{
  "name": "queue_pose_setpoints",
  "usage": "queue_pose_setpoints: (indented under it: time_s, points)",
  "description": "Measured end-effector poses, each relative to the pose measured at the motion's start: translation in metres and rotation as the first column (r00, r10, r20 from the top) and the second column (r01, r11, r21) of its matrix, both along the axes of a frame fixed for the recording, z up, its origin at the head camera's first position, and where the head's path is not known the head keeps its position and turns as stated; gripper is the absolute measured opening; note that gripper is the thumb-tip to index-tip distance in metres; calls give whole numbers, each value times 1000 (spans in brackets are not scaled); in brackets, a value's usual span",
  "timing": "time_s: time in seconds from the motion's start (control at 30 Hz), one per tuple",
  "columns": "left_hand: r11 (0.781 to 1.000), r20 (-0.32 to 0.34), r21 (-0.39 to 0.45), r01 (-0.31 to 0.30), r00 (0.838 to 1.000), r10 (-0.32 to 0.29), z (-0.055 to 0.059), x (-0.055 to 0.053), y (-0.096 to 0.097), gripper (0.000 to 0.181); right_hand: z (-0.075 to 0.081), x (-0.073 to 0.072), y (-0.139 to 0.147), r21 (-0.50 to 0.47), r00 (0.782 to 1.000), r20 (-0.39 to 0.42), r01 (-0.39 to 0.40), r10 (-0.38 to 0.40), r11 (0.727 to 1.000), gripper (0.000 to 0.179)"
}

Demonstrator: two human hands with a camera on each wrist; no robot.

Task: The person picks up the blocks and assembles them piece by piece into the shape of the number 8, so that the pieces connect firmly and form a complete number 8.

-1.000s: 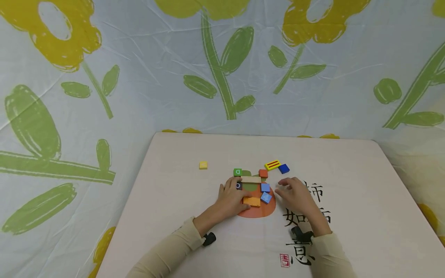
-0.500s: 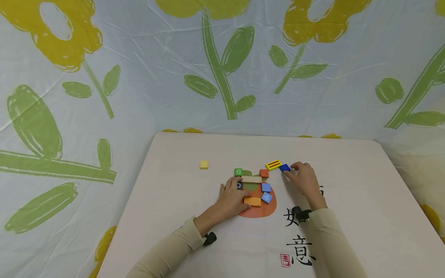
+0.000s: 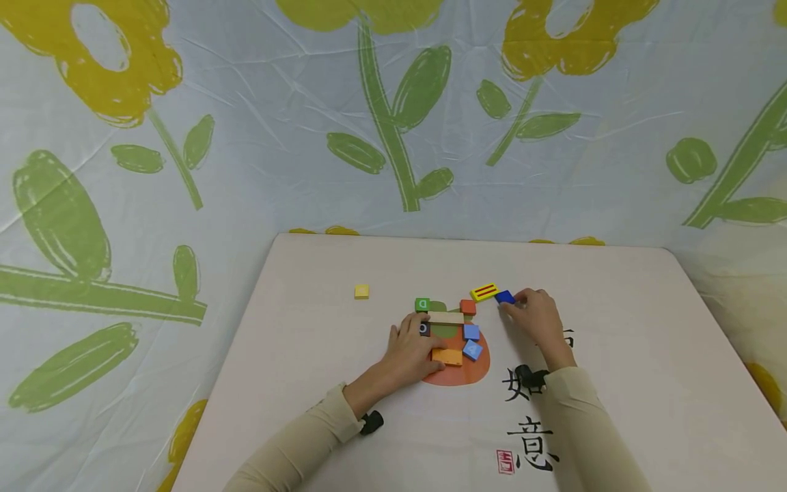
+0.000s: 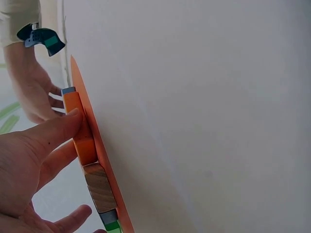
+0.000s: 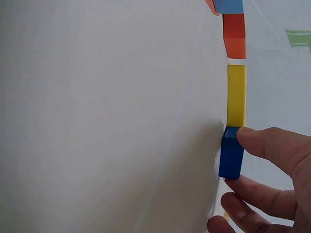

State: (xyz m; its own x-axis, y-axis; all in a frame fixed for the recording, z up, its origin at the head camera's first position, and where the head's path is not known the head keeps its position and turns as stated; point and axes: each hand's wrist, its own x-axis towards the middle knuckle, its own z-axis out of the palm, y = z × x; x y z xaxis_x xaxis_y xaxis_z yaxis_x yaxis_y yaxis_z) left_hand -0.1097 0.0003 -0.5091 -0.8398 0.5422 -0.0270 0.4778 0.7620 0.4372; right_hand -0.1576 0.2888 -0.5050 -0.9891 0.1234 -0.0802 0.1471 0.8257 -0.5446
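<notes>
My left hand (image 3: 410, 350) pinches an orange block (image 3: 447, 357) between thumb and index finger, on an orange persimmon print. In the left wrist view, its thumb lies against the orange block (image 4: 84, 141), beside a wooden block (image 4: 101, 189). Farther right, my right hand (image 3: 539, 320) holds a dark blue block (image 3: 505, 297) by thumb and index finger. In the right wrist view, that blue block (image 5: 231, 154) meets the end of a yellow block (image 5: 236, 94). From the head view, red stripes mark the yellow block (image 3: 484, 292).
Around the print stand a green letter block (image 3: 422, 305), a beige plank (image 3: 445, 318), a red block (image 3: 468, 307) and two light blue blocks (image 3: 471, 333). A pale yellow block (image 3: 361, 292) lies apart at the left. Black characters are printed on the tabletop (image 3: 295, 328).
My right hand has moved from beside the print up to the dark blue block and taken hold of it. The blue block has turned slightly against the yellow one. My left hand stays put.
</notes>
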Motion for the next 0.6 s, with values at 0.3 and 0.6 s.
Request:
queue_pose_setpoints:
  time_s: [0.3, 0.6]
  points:
    - [1000, -1, 0, -1, 1000, 1, 0, -1, -1, 32, 6, -2, -2, -33, 997, -68, 45, -47, 998, 47]
    - [1000, 9, -3, -4, 1000, 4, 1, -1, 0, 32, 7, -18, -15, -50, 982, -163, -100, 90, 994, 40]
